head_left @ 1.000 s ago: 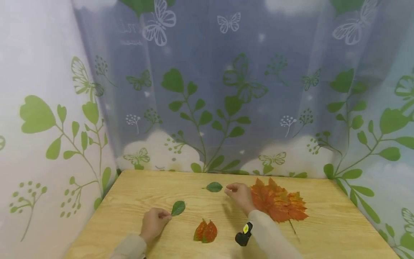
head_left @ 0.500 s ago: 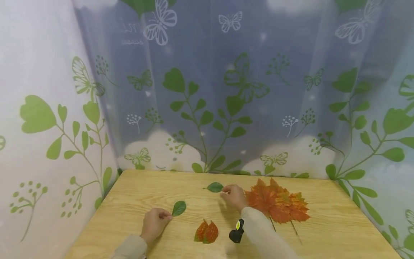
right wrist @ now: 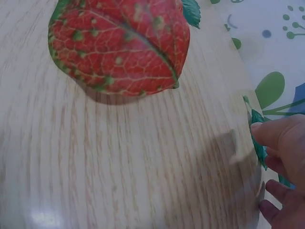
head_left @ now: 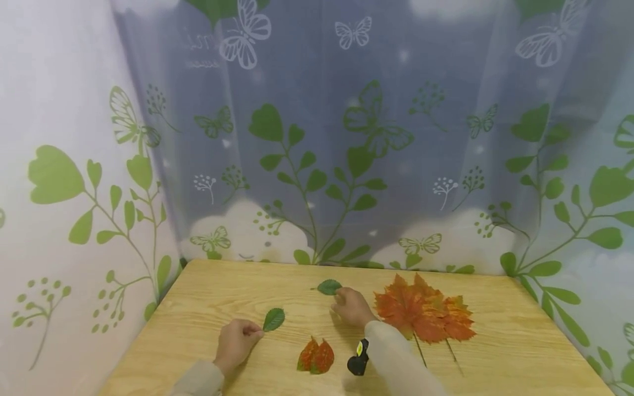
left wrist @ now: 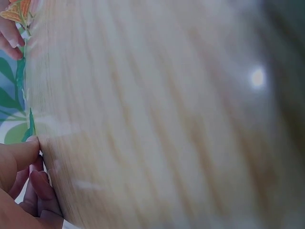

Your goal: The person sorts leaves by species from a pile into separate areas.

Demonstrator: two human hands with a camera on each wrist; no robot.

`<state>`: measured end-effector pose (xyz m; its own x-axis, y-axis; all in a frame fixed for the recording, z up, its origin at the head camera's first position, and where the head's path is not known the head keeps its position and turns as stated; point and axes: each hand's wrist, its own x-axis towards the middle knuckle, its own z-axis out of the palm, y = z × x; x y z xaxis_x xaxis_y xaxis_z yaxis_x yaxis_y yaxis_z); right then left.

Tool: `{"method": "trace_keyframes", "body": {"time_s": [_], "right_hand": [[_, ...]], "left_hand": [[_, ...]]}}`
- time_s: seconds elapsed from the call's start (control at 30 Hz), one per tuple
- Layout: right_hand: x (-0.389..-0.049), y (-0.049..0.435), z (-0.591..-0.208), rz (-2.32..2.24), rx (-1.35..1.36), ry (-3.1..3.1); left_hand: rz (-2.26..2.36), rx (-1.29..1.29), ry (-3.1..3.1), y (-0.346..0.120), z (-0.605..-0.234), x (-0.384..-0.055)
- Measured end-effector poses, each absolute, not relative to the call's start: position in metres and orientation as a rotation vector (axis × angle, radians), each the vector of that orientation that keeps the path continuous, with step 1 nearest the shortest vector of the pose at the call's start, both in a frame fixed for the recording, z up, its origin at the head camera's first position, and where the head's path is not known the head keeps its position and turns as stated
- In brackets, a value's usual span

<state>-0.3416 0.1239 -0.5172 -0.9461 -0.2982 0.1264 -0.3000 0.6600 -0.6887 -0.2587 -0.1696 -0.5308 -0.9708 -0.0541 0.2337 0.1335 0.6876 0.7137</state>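
Note:
In the head view my left hand point(head_left: 236, 344) pinches the base of a green leaf point(head_left: 274, 319), whose blade points up and right. Its thumb point(left wrist: 29, 148) and finger meet at that leaf in the left wrist view. My right hand point(head_left: 354, 307) reaches to the right tip of a second green leaf point(head_left: 328, 286), farther back on the table. There its fingers look spread, one by the tip. In the right wrist view the thumb overlaps this second leaf point(right wrist: 258, 143); contact is hard to judge.
Two red-and-green leaves point(head_left: 315, 356) lie overlapping on the wooden table point(head_left: 223, 286), nearer the front. Several large orange maple leaves point(head_left: 423, 311) with dark stems lie at the right, close to my right forearm. A patterned curtain point(head_left: 307, 165) rises behind the table.
My right hand has moved left to the far green leaf's tip, and its fingers have parted. My left hand and the leaf in it have stayed in place.

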Motion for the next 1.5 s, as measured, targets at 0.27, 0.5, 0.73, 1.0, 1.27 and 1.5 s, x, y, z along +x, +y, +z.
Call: {"method": "trace_keyframes", "body": {"time_s": [0.27, 0.5, 0.73, 1.0, 1.27, 1.5], "right_hand": [[-0.341, 0.123, -0.518, 1.086, 0.528, -2.900], [-0.340, 0.126, -0.521, 1.028, 0.575, -2.918], [-0.335, 0.125, -0.516, 1.067, 0.620, -2.825], [-0.344, 0.124, -0.529, 1.346, 0.331, -2.669], [-0.349, 0.113, -0.526, 1.506, 0.231, -2.574], [-0.347, 0.109, -0.529, 1.544, 0.175, -2.518]], "left_hand": [[-1.177, -0.057, -2.667, -0.169, -0.529, -0.256], [-1.165, -0.072, -2.670, -0.169, -0.528, -0.255], [-1.133, -0.048, -2.672, -0.172, -0.530, -0.257], [-1.186, -0.056, -2.685, -0.171, -0.530, -0.255], [-1.156, -0.062, -2.669, -0.168, -0.528, -0.256], [-1.145, -0.074, -2.666, -0.167, -0.528, -0.257]]}}
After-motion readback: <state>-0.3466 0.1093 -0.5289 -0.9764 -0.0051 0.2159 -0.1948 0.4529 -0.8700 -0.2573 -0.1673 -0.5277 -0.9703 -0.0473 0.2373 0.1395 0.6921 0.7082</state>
